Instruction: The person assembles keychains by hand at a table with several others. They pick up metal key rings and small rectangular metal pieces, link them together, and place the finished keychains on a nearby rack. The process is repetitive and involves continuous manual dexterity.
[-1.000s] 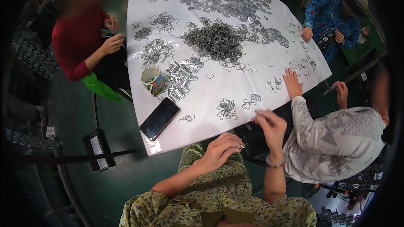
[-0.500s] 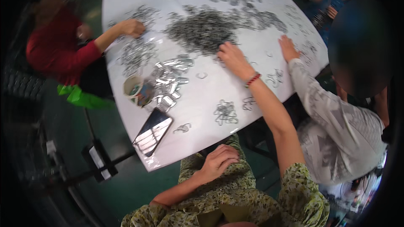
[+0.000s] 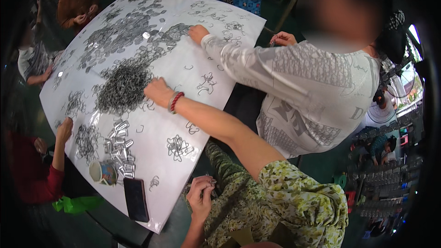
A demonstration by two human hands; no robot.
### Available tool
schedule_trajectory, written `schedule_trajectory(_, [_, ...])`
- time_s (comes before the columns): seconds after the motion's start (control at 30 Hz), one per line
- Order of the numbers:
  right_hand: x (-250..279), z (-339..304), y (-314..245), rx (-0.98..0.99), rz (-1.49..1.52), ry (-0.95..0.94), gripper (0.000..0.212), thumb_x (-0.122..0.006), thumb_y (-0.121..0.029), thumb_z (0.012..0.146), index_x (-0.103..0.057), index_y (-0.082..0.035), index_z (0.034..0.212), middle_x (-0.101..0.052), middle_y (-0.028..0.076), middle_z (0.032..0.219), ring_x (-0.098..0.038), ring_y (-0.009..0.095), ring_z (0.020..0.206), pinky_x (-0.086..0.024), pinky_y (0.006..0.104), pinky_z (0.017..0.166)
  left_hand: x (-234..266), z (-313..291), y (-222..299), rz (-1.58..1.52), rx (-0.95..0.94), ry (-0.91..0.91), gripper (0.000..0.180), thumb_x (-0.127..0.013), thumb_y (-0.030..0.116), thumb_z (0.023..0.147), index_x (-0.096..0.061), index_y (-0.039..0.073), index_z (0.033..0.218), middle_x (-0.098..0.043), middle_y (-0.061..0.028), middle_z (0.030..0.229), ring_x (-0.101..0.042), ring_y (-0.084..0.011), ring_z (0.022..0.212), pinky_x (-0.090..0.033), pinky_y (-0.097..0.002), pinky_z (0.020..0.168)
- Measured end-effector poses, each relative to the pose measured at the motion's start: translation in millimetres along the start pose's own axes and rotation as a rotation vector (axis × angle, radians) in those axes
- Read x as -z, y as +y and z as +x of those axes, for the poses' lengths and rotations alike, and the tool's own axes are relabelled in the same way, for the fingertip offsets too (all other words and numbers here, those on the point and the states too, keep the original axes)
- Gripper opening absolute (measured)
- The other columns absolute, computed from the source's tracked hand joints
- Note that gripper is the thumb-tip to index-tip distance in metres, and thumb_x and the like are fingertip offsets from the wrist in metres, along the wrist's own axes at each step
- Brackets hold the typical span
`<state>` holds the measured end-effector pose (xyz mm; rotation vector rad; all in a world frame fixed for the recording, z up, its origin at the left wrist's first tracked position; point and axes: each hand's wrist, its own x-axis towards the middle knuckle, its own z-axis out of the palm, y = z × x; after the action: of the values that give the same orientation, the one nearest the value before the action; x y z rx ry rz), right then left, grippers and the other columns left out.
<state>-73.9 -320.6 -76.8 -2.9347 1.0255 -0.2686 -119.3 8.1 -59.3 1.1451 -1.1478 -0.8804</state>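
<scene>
On the white-covered table (image 3: 158, 126) lies a dense heap of bent metal wire pieces (image 3: 121, 87). My right hand (image 3: 158, 93), with a red bracelet and a pale band at the wrist, reaches to the heap's right edge. Its fingers are curled, and their tips are hidden against the wire. Over my lap, below the table edge, my left hand (image 3: 200, 197) is closed. Small grey metal pieces show at its fingertips; their exact shape is unclear. A small pile of wire pieces (image 3: 179, 148) lies between my right forearm and the near edge.
A phone (image 3: 136, 200), a cup (image 3: 102, 173) and shiny metal pieces (image 3: 119, 149) occupy the near left. Flat grey pieces (image 3: 115, 34) spread at the far side. A co-worker in a grey-white top (image 3: 294, 87) leans in on the right; another in red (image 3: 34, 167) sits left.
The view has swung right, so the table appears farther left. My left hand, earlier loosely over my lap, is turned up with metal at its fingertips. My right hand stays by the heap.
</scene>
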Motion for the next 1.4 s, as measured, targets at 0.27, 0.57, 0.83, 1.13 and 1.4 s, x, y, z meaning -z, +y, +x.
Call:
schedule_trajectory(0.27, [21,0,40,-0.191,0.553,0.079,0.015,-0.057,-0.004,0.072,-0.067,0.001,0.083,-0.064,0.024,0.08,-0.064,0.036,0.08,-0.051,0.042,0.074,3,-7,12,0.05,-0.158,-0.039,0.01,-0.062,-0.007,0.078,-0.057,-0.002,0.085,-0.062,-0.0149,0.085,-0.061,-0.0278,0.085,-0.048,-0.0358,0.073])
schedule_trajectory(0.57, [13,-10,39,-0.121,0.353,0.227,0.031,-0.057,-0.001,0.077,-0.065,-0.005,0.107,-0.067,0.02,0.082,-0.066,0.033,0.075,-0.053,0.0393,0.071,0,-10,18,0.122,-0.179,-0.027,0.011,-0.067,0.0,0.078,-0.059,0.0,0.085,-0.063,-0.011,0.086,-0.061,-0.0256,0.086,-0.048,-0.0345,0.075])
schedule_trajectory(0.83, [54,-73,16,-0.102,0.891,-0.176,0.017,-0.065,-0.005,0.073,-0.071,-0.002,0.089,-0.069,0.009,0.076,-0.065,0.015,0.067,-0.053,0.027,0.063,-4,-14,23,0.13,-0.24,-0.026,0.012,-0.068,0.002,0.077,-0.059,0.0,0.085,-0.063,-0.0111,0.086,-0.061,-0.0255,0.086,-0.048,-0.0347,0.075])
schedule_trajectory(1.13, [9,-139,-36,-0.035,0.673,-0.066,0.018,-0.062,-0.009,0.079,-0.07,-0.004,0.095,-0.066,0.018,0.091,-0.064,0.031,0.085,-0.05,0.037,0.08,-9,-23,28,0.151,-0.265,-0.015,0.014,-0.068,-0.001,0.075,-0.06,-0.001,0.086,-0.062,-0.01,0.084,-0.061,-0.026,0.084,-0.049,-0.0358,0.073])
schedule_trajectory(1.4, [26,-196,13,-0.163,0.401,0.019,0.036,-0.047,0.004,0.078,-0.063,0.0,0.11,-0.058,0.023,0.087,-0.055,0.037,0.086,-0.045,0.0434,0.08,-6,-25,27,0.155,-0.259,-0.005,0.014,-0.068,-0.002,0.074,-0.061,-0.001,0.086,-0.063,-0.0111,0.085,-0.061,-0.0265,0.085,-0.049,-0.0355,0.073])
